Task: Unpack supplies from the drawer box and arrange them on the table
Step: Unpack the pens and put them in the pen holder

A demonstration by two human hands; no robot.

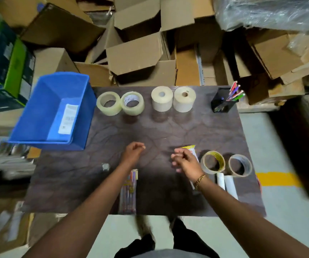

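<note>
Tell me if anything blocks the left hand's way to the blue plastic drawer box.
Nothing visible does. Only a stretch of the dark wooden table lies between the left hand and the blue plastic drawer box. The small grey object sits nearer the person, off that line.

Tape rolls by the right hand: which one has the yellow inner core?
The yellow-core roll is the left of the pair, nearer the right hand. Its inner wall is yellow, while the other roll has a plain greyish one.
</note>
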